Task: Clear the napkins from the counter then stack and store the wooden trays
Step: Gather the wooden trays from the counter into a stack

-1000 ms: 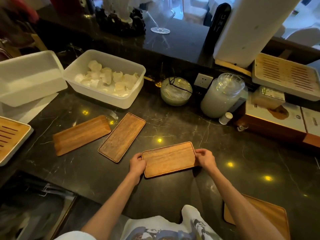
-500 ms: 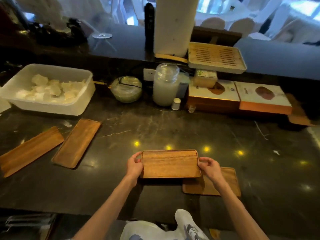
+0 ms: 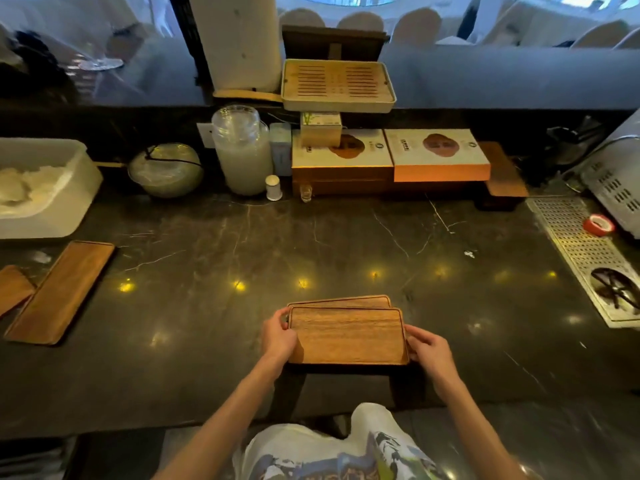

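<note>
A rectangular wooden tray (image 3: 348,336) sits over a second wooden tray (image 3: 341,301), whose far edge shows behind it, near the front of the dark marble counter (image 3: 346,244). My left hand (image 3: 278,336) grips the top tray's left end and my right hand (image 3: 427,348) grips its right end. A long wooden tray (image 3: 60,292) lies at the left, with another tray's corner (image 3: 14,287) beside it at the frame's edge. A white tub (image 3: 74,188) at the far left holds white napkins (image 3: 27,188).
Along the back stand a glass bowl (image 3: 166,169), a large lidded jar (image 3: 242,150), a small white bottle (image 3: 273,187), boxed sets (image 3: 391,157) and a slatted tea tray (image 3: 337,84). A perforated metal drain tray (image 3: 581,251) with a red tape roll (image 3: 597,225) lies at the right.
The tray in my hands has moved right and now sits over the second tray, nearly aligned with it. My view has shifted right, so the left trays and tub sit further left.
</note>
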